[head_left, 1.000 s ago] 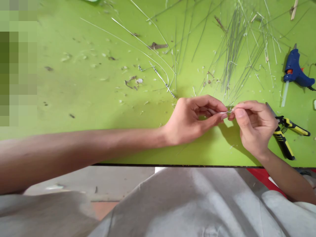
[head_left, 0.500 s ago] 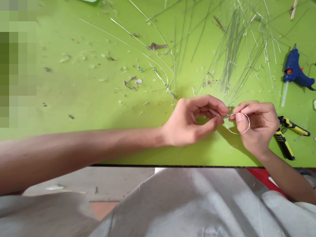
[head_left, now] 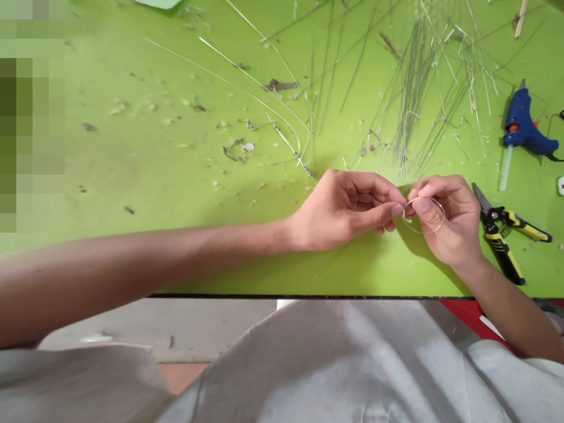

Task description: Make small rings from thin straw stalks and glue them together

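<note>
A thin silvery wire loop (head_left: 442,212) is held between both hands, above the green table near its front edge. My left hand (head_left: 348,208) pinches the loop's left side between thumb and forefinger. From the other side, my right hand (head_left: 453,220) grips it with thumb and fingertips, and the ring passes around the right thumb. The fingers partly cover the spot where the wire ends meet. Just right of my right hand lie black-and-yellow pliers or snips (head_left: 502,235), their handles spread.
Many loose straight wires (head_left: 412,88) lie beyond the hands. A twisted wire piece (head_left: 288,144) rests left of them. A blue glue gun (head_left: 524,123) with a glue stick lies at the right. Small scraps and twig bits (head_left: 281,86) are scattered over the green table (head_left: 145,176).
My right hand has shifted left and turned, uncovering the pliers' blades. My left fingers have closed up to the loop, and the two hands are nearer each other.
</note>
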A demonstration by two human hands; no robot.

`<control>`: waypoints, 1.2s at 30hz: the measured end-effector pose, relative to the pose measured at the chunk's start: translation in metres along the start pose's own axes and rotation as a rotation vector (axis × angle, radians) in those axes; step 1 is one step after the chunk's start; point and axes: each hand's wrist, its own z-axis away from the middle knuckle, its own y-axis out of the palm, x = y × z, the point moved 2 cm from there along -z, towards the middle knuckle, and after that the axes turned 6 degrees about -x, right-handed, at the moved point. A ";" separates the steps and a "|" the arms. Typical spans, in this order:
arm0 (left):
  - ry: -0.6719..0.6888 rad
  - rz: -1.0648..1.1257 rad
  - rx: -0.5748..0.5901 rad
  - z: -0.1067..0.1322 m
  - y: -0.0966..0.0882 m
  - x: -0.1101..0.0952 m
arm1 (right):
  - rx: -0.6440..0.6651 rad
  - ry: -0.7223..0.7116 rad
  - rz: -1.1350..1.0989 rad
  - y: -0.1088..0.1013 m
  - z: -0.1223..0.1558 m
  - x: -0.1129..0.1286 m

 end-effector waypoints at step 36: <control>0.118 0.011 -0.111 -0.001 -0.001 0.008 | 0.040 -0.464 0.376 0.004 0.004 0.000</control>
